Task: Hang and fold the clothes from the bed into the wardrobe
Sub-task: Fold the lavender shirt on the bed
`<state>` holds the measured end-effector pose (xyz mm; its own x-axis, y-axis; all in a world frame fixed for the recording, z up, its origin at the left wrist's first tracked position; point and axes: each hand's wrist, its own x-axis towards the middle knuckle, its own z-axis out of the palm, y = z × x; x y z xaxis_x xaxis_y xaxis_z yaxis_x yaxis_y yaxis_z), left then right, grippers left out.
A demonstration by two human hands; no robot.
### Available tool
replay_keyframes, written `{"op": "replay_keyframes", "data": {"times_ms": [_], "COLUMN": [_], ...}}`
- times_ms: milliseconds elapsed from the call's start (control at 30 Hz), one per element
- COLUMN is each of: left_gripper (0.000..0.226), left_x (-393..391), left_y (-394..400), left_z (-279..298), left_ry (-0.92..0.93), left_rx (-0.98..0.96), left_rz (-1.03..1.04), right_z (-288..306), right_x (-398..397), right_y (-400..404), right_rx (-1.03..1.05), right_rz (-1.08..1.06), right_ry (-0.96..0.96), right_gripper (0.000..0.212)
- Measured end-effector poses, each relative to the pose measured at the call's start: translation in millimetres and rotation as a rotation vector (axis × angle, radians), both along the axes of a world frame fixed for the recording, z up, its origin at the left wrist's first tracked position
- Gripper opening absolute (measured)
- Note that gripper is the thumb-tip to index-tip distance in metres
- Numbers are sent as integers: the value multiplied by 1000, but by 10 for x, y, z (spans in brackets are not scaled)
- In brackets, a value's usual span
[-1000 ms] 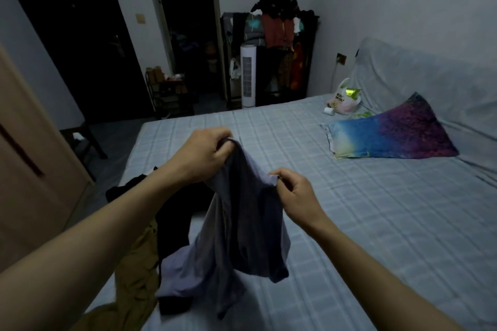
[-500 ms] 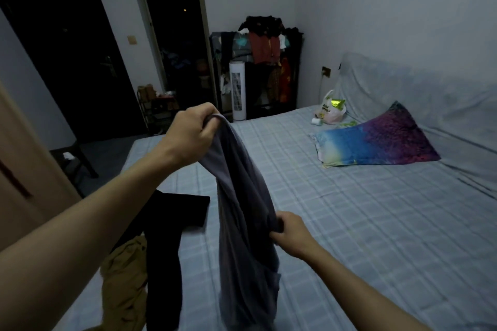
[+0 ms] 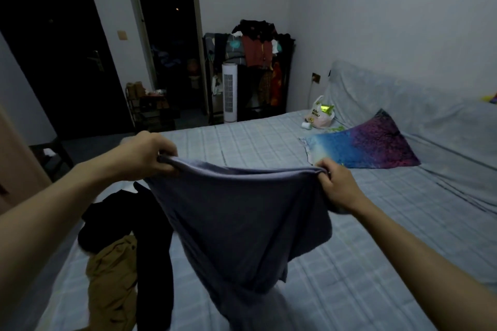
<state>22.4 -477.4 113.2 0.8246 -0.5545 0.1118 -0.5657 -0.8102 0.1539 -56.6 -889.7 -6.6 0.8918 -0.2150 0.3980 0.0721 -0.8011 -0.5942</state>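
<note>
Soft grey-violet knit garment [image 3: 239, 223] held up over the near part of the bed, its top hem pulled into a shallow sagging line between the two hands; cloth is matte, limp, falling in long loose folds and narrowing toward the bottom edge of the view, where its lower end meets the sheet; which garment it is cannot be told. Pale blue checked bedsheet [image 3: 269, 140] below, flat, faintly quilted; on it at the left, just beside the hanging cloth, a crumpled black garment [image 3: 150, 236] lying partly over an ochre-brown woven garment with a button [image 3: 113, 271]; both partly hidden behind the held cloth and the left forearm. Farther along the bed, well apart, a blue-to-purple printed pillow [image 3: 363, 146] and a white plastic bag with a smiley print [image 3: 320, 115] near the covered headboard. Beyond the bed's far edge, a white tower fan [image 3: 230, 91] stands upright before a dark open clothes rack heaped with garments [image 3: 255, 48]; dark doorway to its left.

Left hand [image 3: 146, 154] knuckles up, fingers curled closed, pinching the hem's left corner; right hand [image 3: 337, 187] lower and farther right, fingers bunched tight on the right corner; both forearms bare and extended forward.
</note>
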Motion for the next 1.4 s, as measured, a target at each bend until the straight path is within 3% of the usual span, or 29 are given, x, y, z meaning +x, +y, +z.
{"op": "replay_keyframes", "data": {"times_ms": [200,300,467,567,667,767,867,1067,1200,1300,1400], "left_gripper": [11,15,14,17,19,21,22,25,20,21,28], "left_x": [27,31,-1,-61,-144,-213,-307,-396,-237,-90,-14], "left_y": [6,16,42,43,8,-55,-117,-40,-49,-98,-91], "left_z": [-24,-3,65,43,-11,-41,-99,-189,-244,-298,-375], "left_ry": [-161,-175,-281,-259,-254,-268,-285,-244,-202,-217,-208], "left_rx": [-172,-221,-282,-298,-301,-299,-295,-208,-169,-172,-211], "left_rz": [-1,28,25,-11,-24,-6,-14,-17,11,11,30], "right_z": [438,634,937,1015,953,774,523,251,246,220,249], "right_x": [-122,-184,-308,-465,-600,-637,-627,-606,-436,-310,-225], "right_y": [-94,-136,-253,-352,-457,-613,-752,-837,-842,-865,-885], "right_rx": [-213,-357,-535,-480,-469,-510,-464,-152,-132,-138,-134], "right_rz": [38,-27,-22,143,227,201,166,89,77,67,62], "right_ry": [-66,-73,-83,19,157,254,207,67,53,68,9], "right_gripper": [16,5,13,16,36,12,16,17,10,23,15]}}
